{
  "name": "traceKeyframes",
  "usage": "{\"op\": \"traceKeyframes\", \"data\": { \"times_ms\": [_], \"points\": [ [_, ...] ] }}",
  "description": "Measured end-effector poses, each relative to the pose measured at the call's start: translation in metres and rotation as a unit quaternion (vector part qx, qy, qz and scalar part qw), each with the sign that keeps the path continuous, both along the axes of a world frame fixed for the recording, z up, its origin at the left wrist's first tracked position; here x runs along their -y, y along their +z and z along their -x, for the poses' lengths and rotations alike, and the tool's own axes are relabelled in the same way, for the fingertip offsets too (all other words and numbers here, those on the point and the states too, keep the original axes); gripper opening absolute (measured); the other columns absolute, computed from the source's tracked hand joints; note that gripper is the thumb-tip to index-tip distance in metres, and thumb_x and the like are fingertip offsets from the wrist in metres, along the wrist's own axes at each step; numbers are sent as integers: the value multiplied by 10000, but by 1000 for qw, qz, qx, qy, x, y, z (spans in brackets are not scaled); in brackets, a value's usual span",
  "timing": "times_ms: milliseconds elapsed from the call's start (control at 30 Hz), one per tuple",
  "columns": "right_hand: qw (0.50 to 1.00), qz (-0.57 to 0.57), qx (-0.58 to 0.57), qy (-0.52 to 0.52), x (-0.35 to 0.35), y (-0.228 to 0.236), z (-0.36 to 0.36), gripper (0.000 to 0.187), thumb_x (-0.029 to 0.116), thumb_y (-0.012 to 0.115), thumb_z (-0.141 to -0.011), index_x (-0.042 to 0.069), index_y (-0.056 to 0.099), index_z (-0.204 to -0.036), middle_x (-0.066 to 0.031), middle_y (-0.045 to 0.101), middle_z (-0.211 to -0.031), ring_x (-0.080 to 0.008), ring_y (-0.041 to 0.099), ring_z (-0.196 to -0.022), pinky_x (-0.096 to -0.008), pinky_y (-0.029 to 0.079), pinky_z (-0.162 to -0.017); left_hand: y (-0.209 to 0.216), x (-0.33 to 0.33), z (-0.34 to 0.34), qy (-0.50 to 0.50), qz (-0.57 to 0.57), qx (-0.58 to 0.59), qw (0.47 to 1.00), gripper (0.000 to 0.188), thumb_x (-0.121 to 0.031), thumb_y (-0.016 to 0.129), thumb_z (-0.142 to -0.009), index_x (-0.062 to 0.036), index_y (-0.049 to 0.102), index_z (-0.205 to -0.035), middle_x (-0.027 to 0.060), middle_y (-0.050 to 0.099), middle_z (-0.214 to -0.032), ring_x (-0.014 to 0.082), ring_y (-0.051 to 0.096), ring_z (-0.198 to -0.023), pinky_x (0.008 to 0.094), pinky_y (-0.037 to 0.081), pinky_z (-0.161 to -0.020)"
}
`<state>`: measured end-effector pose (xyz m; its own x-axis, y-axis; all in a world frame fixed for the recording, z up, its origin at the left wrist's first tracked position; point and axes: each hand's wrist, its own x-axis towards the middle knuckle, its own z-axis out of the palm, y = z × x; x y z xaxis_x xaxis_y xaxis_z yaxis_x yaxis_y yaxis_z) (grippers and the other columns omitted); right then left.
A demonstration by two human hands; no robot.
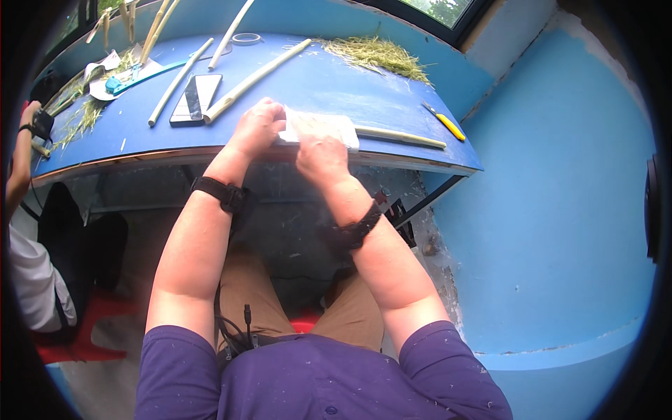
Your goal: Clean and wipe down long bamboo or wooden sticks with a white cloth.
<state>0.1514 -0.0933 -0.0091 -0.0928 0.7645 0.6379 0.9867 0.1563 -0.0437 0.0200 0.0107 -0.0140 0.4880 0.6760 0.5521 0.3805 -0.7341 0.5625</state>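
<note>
Watching from afar, I have the left hand [260, 127] curled at the left edge of a white sheet [341, 128] and the right hand [320, 154] over it, at the tabletop's [371, 87] near edge (whether either pinches it, I cannot tell). A pale stick [400, 135] juts from the sheet's right side near a yellow-handled cutter [450, 127]; farther off lie a longer stick [259, 80] and a straw heap [378, 57].

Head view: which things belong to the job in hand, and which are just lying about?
Seemingly in use:
- white sheet, at left hand and right hand
- stick at the sheet's right edge

Seemingly lying about:
- phone
- yellow knife
- straw-like pile
</note>
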Motion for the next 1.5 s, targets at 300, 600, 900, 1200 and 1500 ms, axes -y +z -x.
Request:
{"op": "traceKeyframes", "data": {
  "times_ms": [300,600,900,1200,1500],
  "points": [
    [997,0,34,-65,19,-4,-80,434,41,561,-744,43,581,-1178,-148,628,-1130,-317,575,-1077,-407,440,-961,9,4,0,-7,43,-8,999,147,-154,666,-835,-12,668,-874,107,584,-836,236,588,-819,332,455,-755],
    [981,-7,-10,-193,55,-8,-265,497,-67,441,-741,66,603,-1191,-144,618,-1189,-318,574,-1112,-403,422,-998,14,6,-2,-1,61,-17,998,144,-154,664,-846,-17,656,-892,83,635,-833,163,591,-788,297,462,-741],
    [981,-5,-44,-186,51,-10,-287,505,-62,444,-732,95,619,-1179,-133,627,-1182,-296,558,-1144,-383,419,-995,10,5,1,-15,87,19,996,146,-112,661,-847,-27,674,-965,63,672,-842,121,613,-793,268,483,-757],
    [978,51,-31,-200,47,2,-254,491,-58,448,-760,74,596,-1209,-169,620,-1171,-316,560,-1133,-390,425,-994,12,8,-3,25,62,-2,998,163,-128,683,-819,-26,685,-946,107,678,-890,200,645,-849,309,493,-788],
    [999,-12,9,-47,2,-4,-55,398,37,575,-726,25,598,-1123,-145,605,-1116,-308,563,-1068,-404,443,-941,0,-1,-4,5,27,30,999,152,-124,686,-809,-26,682,-925,123,670,-873,228,645,-828,321,498,-755]
  ]
}}
